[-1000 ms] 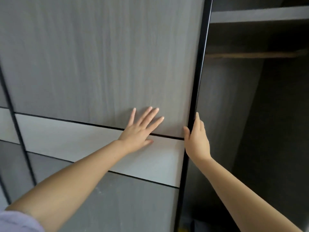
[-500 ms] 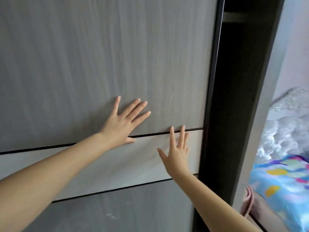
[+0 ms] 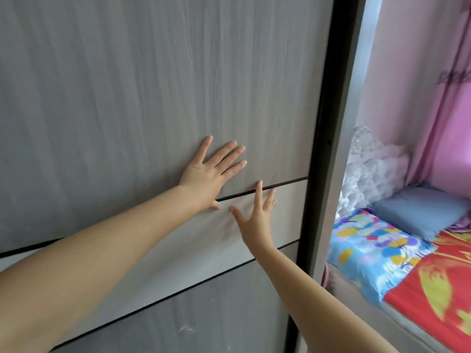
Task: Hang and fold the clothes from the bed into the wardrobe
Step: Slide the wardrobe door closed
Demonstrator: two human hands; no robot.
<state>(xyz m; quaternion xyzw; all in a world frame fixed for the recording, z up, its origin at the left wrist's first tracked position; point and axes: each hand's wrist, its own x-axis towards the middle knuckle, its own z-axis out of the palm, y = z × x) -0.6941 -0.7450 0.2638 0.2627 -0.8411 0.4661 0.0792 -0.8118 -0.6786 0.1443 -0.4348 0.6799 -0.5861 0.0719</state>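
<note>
Door: we are pushing the wardrobe door (image 3: 153, 98) shut, the dark gap seen a second ago now gone | Hands: left hand (image 3: 209, 174) and right hand (image 3: 257, 220) are lying spread flat on it | Task: the bed (image 3: 407, 263) is coming into view rightward; no clothes to be made out there.

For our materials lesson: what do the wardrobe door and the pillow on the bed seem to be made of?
Wardrobe door: probably laminated board, matt grey with printed-looking wood grain and a paler band. Pillow: soft woven fabric, plain blue-grey, matt, slightly creased.
</note>
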